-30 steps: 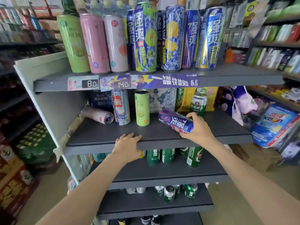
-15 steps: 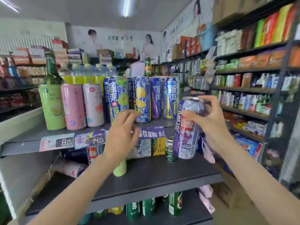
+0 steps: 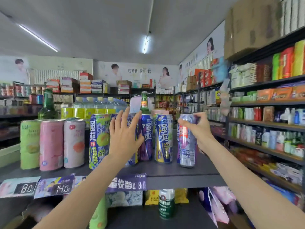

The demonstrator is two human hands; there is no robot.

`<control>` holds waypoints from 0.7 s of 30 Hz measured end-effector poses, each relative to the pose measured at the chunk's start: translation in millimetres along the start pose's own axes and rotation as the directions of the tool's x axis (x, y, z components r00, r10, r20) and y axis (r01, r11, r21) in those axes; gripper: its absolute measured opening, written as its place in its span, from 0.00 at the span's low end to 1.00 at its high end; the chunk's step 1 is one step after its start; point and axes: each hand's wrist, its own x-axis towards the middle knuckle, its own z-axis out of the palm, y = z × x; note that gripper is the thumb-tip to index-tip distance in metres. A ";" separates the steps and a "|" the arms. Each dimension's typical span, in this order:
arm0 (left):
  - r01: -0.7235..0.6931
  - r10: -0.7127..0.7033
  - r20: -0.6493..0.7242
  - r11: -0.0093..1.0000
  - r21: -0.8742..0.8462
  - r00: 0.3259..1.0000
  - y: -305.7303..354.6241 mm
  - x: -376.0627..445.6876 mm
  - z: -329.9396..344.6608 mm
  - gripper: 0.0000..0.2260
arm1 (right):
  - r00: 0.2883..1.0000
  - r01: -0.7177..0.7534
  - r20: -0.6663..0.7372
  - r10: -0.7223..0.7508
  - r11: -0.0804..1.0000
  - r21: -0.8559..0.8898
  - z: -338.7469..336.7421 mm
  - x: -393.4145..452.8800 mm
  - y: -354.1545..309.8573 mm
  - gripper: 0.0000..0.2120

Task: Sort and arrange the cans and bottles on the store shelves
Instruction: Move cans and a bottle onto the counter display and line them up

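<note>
My right hand (image 3: 200, 128) grips a tall purple-and-silver can (image 3: 186, 146) near its top, holding it upright at the right end of the can row on the top shelf (image 3: 181, 176). Its base is at the shelf surface. My left hand (image 3: 124, 138) is spread flat against a blue can in the row's middle, mostly hiding it. Left of that stands a blue-green can (image 3: 98, 141); to the right stand a purple can (image 3: 146, 139) and a blue-gold can (image 3: 164, 139). A green can (image 3: 29, 144) and two pink cans (image 3: 51, 145) stand at the far left.
Green glass bottles (image 3: 47, 106) and yellow-labelled plastic bottles (image 3: 89, 109) stand behind the cans. Price tags (image 3: 26, 187) hang on the shelf edge. On the shelf below stand a green beer can (image 3: 166, 204) and a light green can (image 3: 99, 215). Stocked shelves (image 3: 267, 142) line the aisle's right side.
My right hand lifted the purple can from the lower shelf, turned it upright and brought it to the top shelf's right end. My left hand rose from the lower shelf edge onto the cans.
</note>
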 end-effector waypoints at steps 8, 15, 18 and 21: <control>0.011 -0.008 -0.054 0.999 0.047 0.999 -0.9 13.7 9.0 0.25 | 0.997 0.071 0.017 -0.070 0.997 -0.028 19.1 33.1 33.3 0.25; -0.020 0.026 -0.092 0.997 0.072 0.995 -5.6 19.9 10.6 0.24 | 0.961 -0.085 0.244 0.133 0.977 -0.197 1.5 22.3 56.7 0.40; 0.000 0.007 -0.109 0.998 0.064 0.994 -2.9 17.8 12.8 0.22 | 0.942 -0.123 0.208 0.265 0.845 -0.520 -9.6 14.0 76.4 0.34; 0.012 -0.006 -0.108 0.998 0.063 0.994 -1.1 14.8 15.9 0.21 | 0.932 -0.177 0.207 0.299 0.871 -0.459 -2.8 17.8 78.3 0.26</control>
